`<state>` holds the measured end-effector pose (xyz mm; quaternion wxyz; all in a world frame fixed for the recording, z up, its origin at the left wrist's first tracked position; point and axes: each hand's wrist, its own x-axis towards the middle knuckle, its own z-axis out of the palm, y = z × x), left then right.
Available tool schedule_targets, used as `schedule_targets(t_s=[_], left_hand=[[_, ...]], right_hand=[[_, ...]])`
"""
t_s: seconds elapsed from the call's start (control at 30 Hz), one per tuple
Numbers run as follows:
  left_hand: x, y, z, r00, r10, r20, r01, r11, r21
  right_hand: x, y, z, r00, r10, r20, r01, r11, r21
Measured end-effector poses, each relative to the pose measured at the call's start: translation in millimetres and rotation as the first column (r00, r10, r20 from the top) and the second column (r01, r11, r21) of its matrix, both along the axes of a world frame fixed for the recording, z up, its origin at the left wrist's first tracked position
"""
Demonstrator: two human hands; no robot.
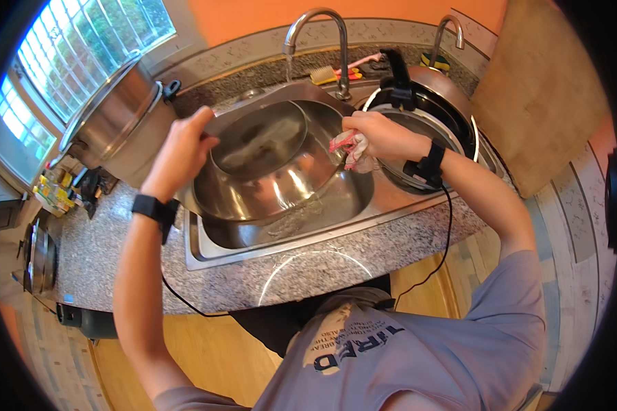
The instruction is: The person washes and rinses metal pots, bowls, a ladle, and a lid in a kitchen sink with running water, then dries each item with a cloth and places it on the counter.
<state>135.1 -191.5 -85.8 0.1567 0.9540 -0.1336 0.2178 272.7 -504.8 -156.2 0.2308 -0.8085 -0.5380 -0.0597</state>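
A large stainless steel pot [257, 190] lies tilted in the sink basin [360, 195], with water inside it. My left hand [185, 146] is at the pot's left side, thumb and fingers bent; whether it grips the pot's rim or handle cannot be told. In my right hand [383, 134] is a crumpled white and red cloth [352, 149], held above the pot's right side. Water runs from the curved chrome faucet [316, 20] behind the pot. Some water also lies in the basin under the pot.
Stacked large metal pots [118, 118] stand on the left of the granite counter [308, 272]. Pans and lids [427, 118] fill the sink's right side. A brush [324, 75] lies behind the faucet. A brown board [540, 97] leans at the right; a thin black cable hangs from each wrist.
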Motion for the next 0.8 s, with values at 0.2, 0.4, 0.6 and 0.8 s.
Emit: schedule_targets(t_s=[0.2,0.4,0.6,0.8], left_hand=[[11.3,-6.2,11.3,0.999,0.014,-0.041,-0.012,0.998,0.055],[-7.0,-22.5,25.4,1.000,-0.026,0.015,0.025,0.999,0.024],[-31.9,-11.9,42.9,0.987,0.030,0.158,-0.054,0.987,0.150],[-13.7,-23.8,53.0,0.988,-0.094,0.118,0.042,0.922,0.384]], right_hand=[[3.7,-25.6,23.7,0.957,-0.214,-0.195,0.262,0.927,0.270],[22.4,-33.0,47.8,0.952,-0.296,-0.081,0.296,0.820,0.490],[39.3,-21.7,44.0,0.957,-0.286,0.049,0.229,0.848,0.478],[-3.4,-13.1,8.4,0.903,0.007,-0.429,0.179,0.903,0.391]])
